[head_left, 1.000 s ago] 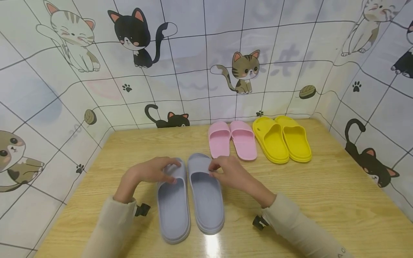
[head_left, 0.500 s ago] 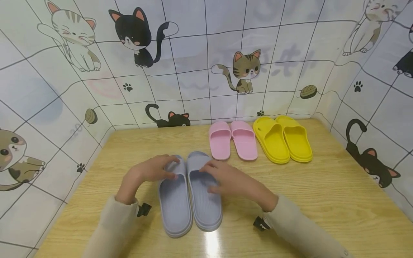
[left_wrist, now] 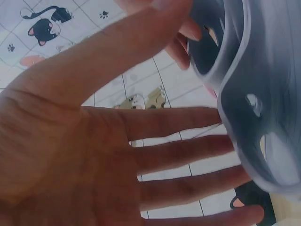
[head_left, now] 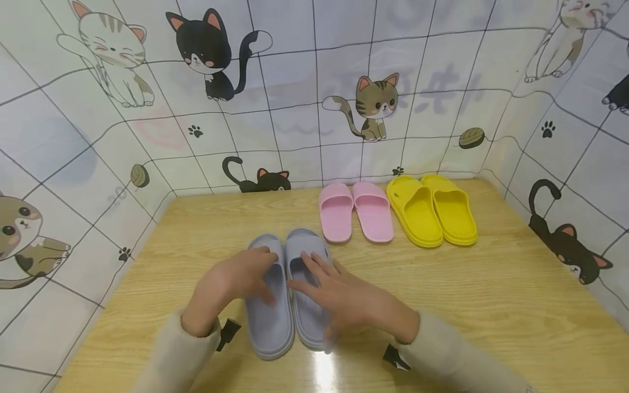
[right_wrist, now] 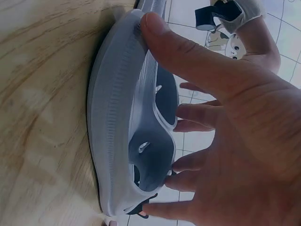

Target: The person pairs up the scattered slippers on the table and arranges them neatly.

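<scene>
A pair of grey slippers, the left one [head_left: 269,330] and the right one [head_left: 306,243], lies side by side on the wooden table, toes pointing to the wall. My left hand [head_left: 241,278] is over the left slipper's strap and opening, its fingers fairly straight. In the left wrist view the fingertips come right at the edge of a slipper's strap [left_wrist: 244,141]. Spread fingers of my right hand [head_left: 351,300] reach across the right slipper and hide part of its footbed. The right wrist view has the thumb near the slipper's side [right_wrist: 110,122], with the other fingertips close to its strap.
Pink slippers [head_left: 336,221] and yellow slippers [head_left: 457,218] stand paired at the back of the table [head_left: 467,295], near the wall [head_left: 295,125] printed with cats and grid lines. Side walls bound the table on both sides. Each wrist carries a small black device.
The right hand has let go of the right slipper's strap and spread over its footbed. My left hand has shifted down and slightly right. The grey slippers now sit slightly closer together and farther forward.
</scene>
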Demonstrator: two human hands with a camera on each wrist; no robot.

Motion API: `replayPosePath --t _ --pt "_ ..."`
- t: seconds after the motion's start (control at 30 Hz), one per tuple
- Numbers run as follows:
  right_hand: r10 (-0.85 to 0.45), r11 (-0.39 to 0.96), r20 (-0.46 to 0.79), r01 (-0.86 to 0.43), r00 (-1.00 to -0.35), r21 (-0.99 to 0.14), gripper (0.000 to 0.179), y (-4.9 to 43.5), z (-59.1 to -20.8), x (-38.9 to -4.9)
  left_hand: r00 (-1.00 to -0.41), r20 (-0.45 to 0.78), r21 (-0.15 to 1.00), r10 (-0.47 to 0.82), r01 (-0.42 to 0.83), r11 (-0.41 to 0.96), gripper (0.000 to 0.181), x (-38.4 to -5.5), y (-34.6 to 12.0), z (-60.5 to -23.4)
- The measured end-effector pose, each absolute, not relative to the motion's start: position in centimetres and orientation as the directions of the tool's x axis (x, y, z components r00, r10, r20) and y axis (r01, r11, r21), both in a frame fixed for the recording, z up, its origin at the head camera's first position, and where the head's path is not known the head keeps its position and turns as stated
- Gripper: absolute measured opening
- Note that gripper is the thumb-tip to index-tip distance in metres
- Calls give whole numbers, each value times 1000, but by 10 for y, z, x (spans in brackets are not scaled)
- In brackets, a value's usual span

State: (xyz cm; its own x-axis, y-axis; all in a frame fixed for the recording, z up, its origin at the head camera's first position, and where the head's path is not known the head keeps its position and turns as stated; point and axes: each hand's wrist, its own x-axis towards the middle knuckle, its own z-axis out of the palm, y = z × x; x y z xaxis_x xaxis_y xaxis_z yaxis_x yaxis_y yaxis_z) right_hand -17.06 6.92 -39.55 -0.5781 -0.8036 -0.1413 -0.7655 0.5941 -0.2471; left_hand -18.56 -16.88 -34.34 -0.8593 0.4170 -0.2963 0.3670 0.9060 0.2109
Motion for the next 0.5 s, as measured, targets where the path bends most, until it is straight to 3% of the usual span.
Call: replayPosePath --t 0.5 --pt "-804 588 -121 -748 -582 -309 113 64 -406 -179 -842 -362 182 400 356 916 74 -182 -161 -345"
